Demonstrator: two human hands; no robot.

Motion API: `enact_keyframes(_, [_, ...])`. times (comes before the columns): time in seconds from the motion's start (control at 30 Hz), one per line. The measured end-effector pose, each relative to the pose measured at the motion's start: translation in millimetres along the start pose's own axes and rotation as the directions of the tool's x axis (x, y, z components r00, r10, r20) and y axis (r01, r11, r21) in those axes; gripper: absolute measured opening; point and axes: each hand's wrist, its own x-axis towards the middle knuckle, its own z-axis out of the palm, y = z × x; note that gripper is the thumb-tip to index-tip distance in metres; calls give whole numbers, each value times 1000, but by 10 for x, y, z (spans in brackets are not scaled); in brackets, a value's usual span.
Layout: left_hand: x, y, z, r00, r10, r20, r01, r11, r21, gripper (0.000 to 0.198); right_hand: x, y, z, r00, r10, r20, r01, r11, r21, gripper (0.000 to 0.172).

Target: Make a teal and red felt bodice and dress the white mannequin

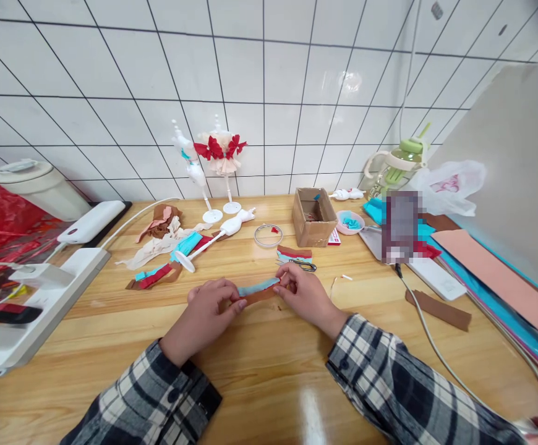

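A narrow layered strip, light blue over brown and looking like crepe paper (258, 288), is stretched between both hands just above the table. My left hand (211, 309) pinches its left end between thumb and fingers. The right end is pinched by my right hand (303, 293). Right behind my right hand lie scissors (307, 266) with dark handles, partly covered by its fingers. A small stack of brown, red and blue strips (294, 253) rests beyond the scissors. To the left is another bundle of blue, red and brown strips (155, 275).
Two small white dress forms (197, 173) stand by the tiled wall, one dressed with red bows; a third (227, 228) lies down. Behind my hands are a metal ring (269, 235) and a cardboard box (314, 216). A power strip (55, 296) is left, a cable (429, 334) right.
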Motion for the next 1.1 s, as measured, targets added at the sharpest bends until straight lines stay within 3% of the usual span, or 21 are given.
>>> enact_keyframes(0.1, [-13, 4, 86, 996, -88, -32, 92, 980, 176, 26, 18, -18, 39, 999, 31, 29, -27, 992, -125, 19])
enact_keyframes(0.27, [-3, 29, 158, 984, -164, -64, 176, 935, 309, 29, 44, -46, 70, 997, 70, 35, -60, 970, -235, 22])
enact_keyframes(0.67, [13, 58, 178, 973, -201, -112, 228, 908, 351, 30, 65, -100, 67, 994, 106, 38, -88, 943, -321, 26])
enact_keyframes(0.9, [-3, 64, 230, 932, -234, -277, 325, 878, 353, 29, 81, -128, 71, 987, 158, 25, -136, 911, -390, 29])
enact_keyframes(1.1, [17, -2, 247, 914, -299, -276, 380, 869, 318, 37, 113, -125, 21, 966, 257, -5, -233, 871, -433, 36])
